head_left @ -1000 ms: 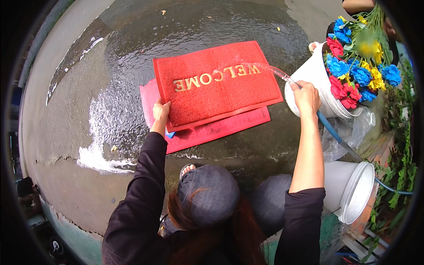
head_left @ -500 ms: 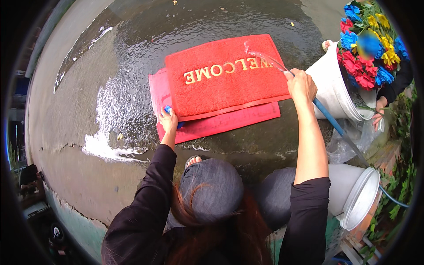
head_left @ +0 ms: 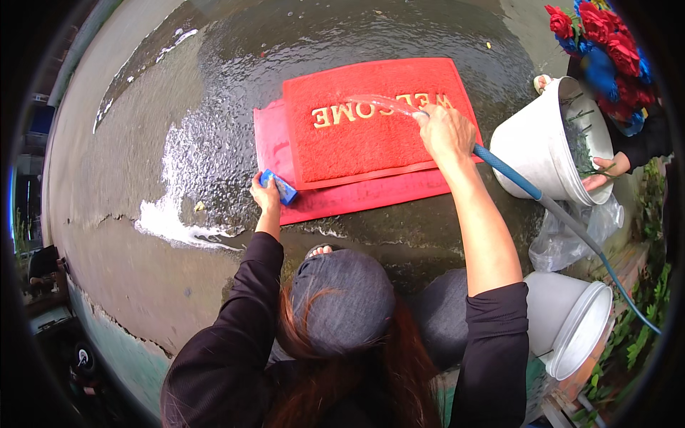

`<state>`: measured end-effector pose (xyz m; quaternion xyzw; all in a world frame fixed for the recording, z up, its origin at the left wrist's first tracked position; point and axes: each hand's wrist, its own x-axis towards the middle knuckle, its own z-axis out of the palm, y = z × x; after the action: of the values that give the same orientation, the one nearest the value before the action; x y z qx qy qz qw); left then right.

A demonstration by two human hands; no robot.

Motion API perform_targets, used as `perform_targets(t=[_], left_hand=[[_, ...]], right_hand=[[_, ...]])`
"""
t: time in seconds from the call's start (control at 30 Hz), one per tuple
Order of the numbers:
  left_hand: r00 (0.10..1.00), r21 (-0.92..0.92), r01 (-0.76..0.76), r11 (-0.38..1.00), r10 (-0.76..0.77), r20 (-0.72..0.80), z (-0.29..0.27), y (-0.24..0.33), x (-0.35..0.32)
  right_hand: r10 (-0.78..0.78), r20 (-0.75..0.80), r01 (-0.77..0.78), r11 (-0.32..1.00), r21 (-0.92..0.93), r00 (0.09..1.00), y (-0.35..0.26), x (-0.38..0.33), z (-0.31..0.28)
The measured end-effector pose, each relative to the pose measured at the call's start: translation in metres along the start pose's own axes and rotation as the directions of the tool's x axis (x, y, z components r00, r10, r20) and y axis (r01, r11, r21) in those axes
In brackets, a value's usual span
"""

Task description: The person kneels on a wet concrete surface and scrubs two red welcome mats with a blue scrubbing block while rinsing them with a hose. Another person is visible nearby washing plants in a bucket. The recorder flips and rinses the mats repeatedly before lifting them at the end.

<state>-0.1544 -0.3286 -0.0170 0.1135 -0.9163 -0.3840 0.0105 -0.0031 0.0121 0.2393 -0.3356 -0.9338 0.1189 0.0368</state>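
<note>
My right hand (head_left: pixel 448 135) is closed around the end of a blue-grey hose (head_left: pixel 524 184). A stream of water leaves it and lands on a red doormat (head_left: pixel 371 146) with yellow lettering, lying on the wet ground. A smoother, pinker red layer (head_left: pixel 357 203) shows under the mat along its near and left edges; I cannot tell if it is a second mat. At that layer's left edge my left hand (head_left: pixel 267 196) grips a blue block-shaped scrub brush (head_left: pixel 280 187), tilted against the surface.
To the right stands a white bucket (head_left: pixel 528 135) with green stems inside. Another person's hand (head_left: pixel 608 171) touches its rim, below red and blue artificial flowers (head_left: pixel 610 43). A clear plastic bag (head_left: pixel 571 232) and a tipped white bucket (head_left: pixel 571 321) lie nearer. White foam (head_left: pixel 164 225) spreads at left.
My right hand has swung the hose leftward, and its water lands nearer the mat's middle. My left hand has tilted the brush up. The other person has lifted flowers out of the bucket.
</note>
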Motion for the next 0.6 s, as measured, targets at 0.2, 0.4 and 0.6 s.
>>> perform_targets(t=[0.2,0.4,0.6], left_hand=[[0.959,0.185,-0.276,0.943,0.283,-0.011,-0.007,-0.005,0.004],[0.963,0.518,-0.217,0.828,0.096,0.25,0.001,0.022,-0.022],[0.928,0.531,-0.329,0.781,0.165,0.333,-0.006,0.01,-0.018]], right_hand=[[0.027,-0.171,-0.03,0.999,-0.011,0.985,0.014,0.008,-0.012],[0.297,-0.201,-0.323,0.94,-0.114,0.934,0.08,0.014,-0.029],[0.381,-0.267,-0.439,0.875,-0.205,0.885,0.123,0.002,-0.036]])
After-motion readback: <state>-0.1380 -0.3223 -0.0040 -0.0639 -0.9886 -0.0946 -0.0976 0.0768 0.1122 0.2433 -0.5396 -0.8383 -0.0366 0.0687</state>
